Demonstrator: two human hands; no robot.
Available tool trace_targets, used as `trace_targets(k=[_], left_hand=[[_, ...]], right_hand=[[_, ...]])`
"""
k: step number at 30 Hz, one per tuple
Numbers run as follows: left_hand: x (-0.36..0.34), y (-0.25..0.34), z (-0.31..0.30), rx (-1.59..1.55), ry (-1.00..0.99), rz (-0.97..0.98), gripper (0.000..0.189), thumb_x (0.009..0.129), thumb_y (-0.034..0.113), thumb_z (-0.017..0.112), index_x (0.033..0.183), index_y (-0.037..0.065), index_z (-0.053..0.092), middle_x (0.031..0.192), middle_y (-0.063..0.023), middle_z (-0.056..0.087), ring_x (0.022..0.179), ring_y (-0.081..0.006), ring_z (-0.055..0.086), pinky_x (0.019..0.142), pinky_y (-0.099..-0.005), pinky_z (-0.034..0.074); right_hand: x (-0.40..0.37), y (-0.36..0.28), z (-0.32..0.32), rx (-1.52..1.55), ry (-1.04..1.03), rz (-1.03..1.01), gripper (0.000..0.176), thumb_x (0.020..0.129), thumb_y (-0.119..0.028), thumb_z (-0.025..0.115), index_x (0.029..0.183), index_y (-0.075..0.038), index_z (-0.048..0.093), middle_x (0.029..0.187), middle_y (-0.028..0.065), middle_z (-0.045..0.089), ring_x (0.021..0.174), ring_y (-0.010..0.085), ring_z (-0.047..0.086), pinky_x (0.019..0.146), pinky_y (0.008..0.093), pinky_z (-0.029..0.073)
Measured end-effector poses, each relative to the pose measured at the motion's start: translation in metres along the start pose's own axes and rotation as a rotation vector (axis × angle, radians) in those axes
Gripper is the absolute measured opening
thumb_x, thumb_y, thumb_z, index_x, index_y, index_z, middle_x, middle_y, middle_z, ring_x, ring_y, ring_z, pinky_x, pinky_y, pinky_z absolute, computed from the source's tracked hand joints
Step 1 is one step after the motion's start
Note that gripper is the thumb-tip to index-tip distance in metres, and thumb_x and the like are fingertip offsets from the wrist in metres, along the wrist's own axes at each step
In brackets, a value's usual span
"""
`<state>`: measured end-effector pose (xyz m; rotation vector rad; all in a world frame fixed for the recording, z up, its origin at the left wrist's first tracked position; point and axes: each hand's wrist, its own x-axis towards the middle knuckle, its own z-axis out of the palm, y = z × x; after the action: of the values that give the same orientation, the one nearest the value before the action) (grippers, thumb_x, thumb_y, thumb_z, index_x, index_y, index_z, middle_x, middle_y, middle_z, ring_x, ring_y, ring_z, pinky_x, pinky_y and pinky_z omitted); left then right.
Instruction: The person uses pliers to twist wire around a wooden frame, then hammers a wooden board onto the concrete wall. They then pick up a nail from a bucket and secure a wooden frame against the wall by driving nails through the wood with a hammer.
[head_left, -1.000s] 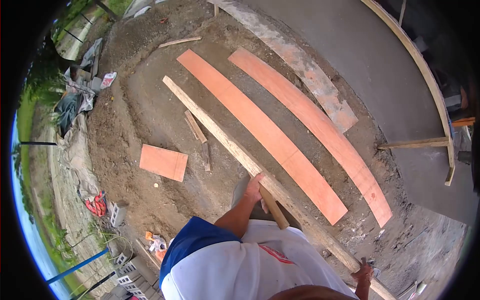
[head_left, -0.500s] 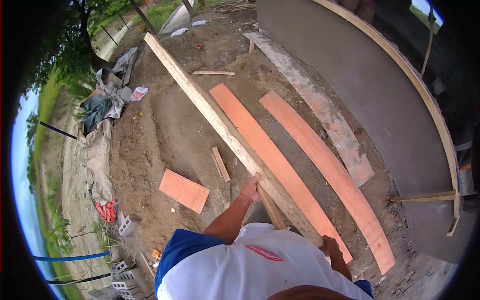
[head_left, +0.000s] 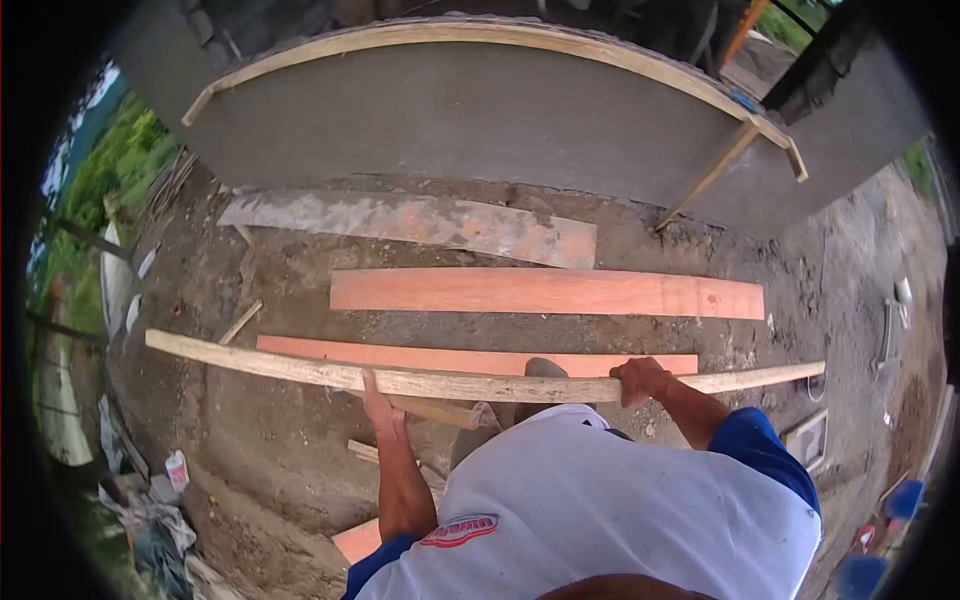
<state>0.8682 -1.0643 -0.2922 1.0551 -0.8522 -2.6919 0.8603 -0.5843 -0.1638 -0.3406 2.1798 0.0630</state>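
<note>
A long wooden board [head_left: 490,387] stretches sideways in front of my body, its left end reaching well past my arm. My left hand [head_left: 381,402] is closed on its near side, left of the middle. Further right, my right hand [head_left: 640,380] grips the same board with the fingers wrapped over it. A shorter wood piece [head_left: 435,411] slants out from below the board beside my left hand. Just beyond, partly covered by the board, lies a narrow reddish plywood strip [head_left: 480,358] on the ground.
A second plywood strip [head_left: 550,292] and a cement-stained board [head_left: 420,222] lie farther off. Behind them rises a grey plastered wall [head_left: 470,110] with timber along its top and a slanting brace [head_left: 708,175]. Wood offcuts and a plywood piece [head_left: 358,541] lie at lower left.
My view has turned right, so the wall now faces me. The long board has swung from a diagonal to nearly crosswise, both hands still holding it.
</note>
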Motion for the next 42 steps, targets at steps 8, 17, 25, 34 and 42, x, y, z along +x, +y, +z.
trace_targets(k=[8, 17, 25, 34, 42], left_hand=[[0.033, -0.033, 0.066, 0.17, -0.155, 0.12, 0.086, 0.093, 0.064, 0.047, 0.15, 0.006, 0.02, 0.146, -0.0186, 0.034, 0.133, -0.0353, 0.038, 0.111, -0.0524, 0.034], [0.069, -0.016, 0.273, 0.242, 0.057, 0.415, 0.093, 0.088, 0.07, 0.048, 0.148, 0.002, 0.026, 0.148, -0.0195, 0.035, 0.128, -0.035, 0.044, 0.105, -0.0488, 0.041], [0.072, -0.021, 0.403, 0.144, 0.097, 0.459, 0.091, 0.089, 0.069, 0.049, 0.146, 0.0, 0.03, 0.146, -0.0197, 0.039, 0.126, -0.0343, 0.046, 0.104, -0.0491, 0.041], [0.131, -0.021, 0.445, -0.005, -0.071, 0.358, 0.081, 0.093, 0.063, 0.048, 0.141, -0.001, 0.036, 0.142, -0.02, 0.044, 0.124, -0.0341, 0.048, 0.106, -0.0484, 0.042], [0.17, -0.033, 0.46, -0.188, -0.063, 0.385, 0.067, 0.099, 0.05, 0.048, 0.142, 0.002, 0.034, 0.14, -0.0174, 0.044, 0.126, -0.0337, 0.046, 0.108, -0.0467, 0.041]], right_hand=[[0.014, 0.085, -0.025, -0.069, 0.363, 0.115, 0.036, 0.062, -0.02, 0.073, 0.098, -0.014, 0.069, 0.092, 0.0105, 0.071, 0.093, 0.0311, 0.069, 0.078, 0.0428, 0.054], [0.05, 0.172, -0.21, -0.108, 0.592, -0.05, 0.026, 0.066, -0.014, 0.071, 0.092, -0.011, 0.071, 0.092, 0.0102, 0.071, 0.093, 0.031, 0.069, 0.078, 0.0435, 0.054], [0.039, 0.243, -0.372, -0.196, 0.627, -0.091, 0.021, 0.067, -0.012, 0.069, 0.088, -0.008, 0.072, 0.088, 0.0116, 0.071, 0.088, 0.0319, 0.07, 0.073, 0.0425, 0.055], [0.09, 0.297, -0.432, -0.242, 0.599, -0.031, 0.022, 0.06, -0.011, 0.077, 0.081, -0.006, 0.074, 0.084, 0.0103, 0.072, 0.081, 0.0284, 0.07, 0.069, 0.0402, 0.054], [0.123, 0.157, -0.5, -0.182, 0.712, -0.422, 0.084, 0.063, -0.035, 0.084, 0.135, -0.008, 0.052, 0.121, 0.0146, 0.062, 0.122, 0.0318, 0.053, 0.094, 0.0454, 0.048]])
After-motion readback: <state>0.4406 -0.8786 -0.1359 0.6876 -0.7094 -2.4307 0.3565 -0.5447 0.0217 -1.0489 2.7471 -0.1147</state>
